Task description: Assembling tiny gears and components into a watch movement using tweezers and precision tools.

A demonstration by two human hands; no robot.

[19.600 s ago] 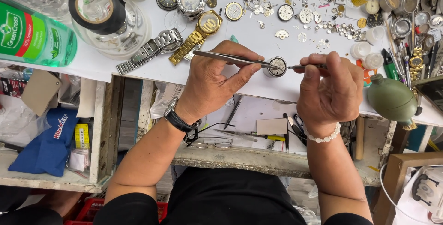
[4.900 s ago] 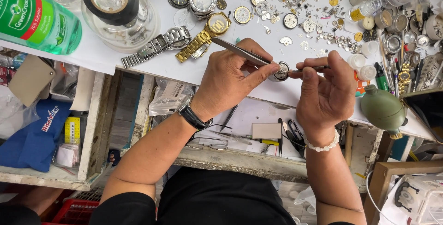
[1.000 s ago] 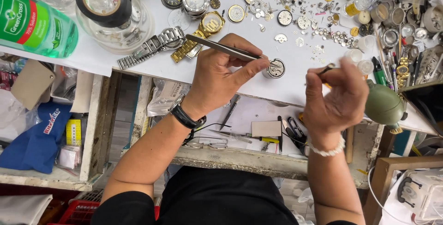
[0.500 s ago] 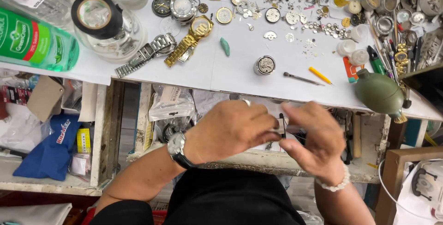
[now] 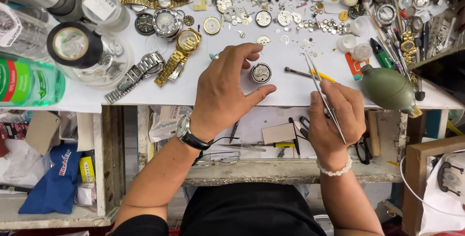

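Note:
A small round watch movement (image 5: 261, 73) lies on the white bench top (image 5: 290, 91). My left hand (image 5: 227, 88) arches over it, thumb and fingers spread on either side, touching nothing that I can make out. My right hand (image 5: 334, 117) grips a pair of steel tweezers (image 5: 322, 93), tips pointing up toward the scattered parts. A thin screwdriver (image 5: 298, 73) and a yellow stick (image 5: 323, 76) lie just right of the movement.
Gold wristwatch (image 5: 179, 52) and steel-bracelet watch (image 5: 138, 74) lie at left, near black tape rolls (image 5: 72, 45) and a green bottle (image 5: 29, 81). A green rubber blower (image 5: 387, 88) sits right. Several watch parts (image 5: 271, 8) litter the back. An open drawer (image 5: 271, 134) holds tools.
Both hands came up from the drawer to the bench top. The right hand now holds tweezers, and the left has moved around the movement.

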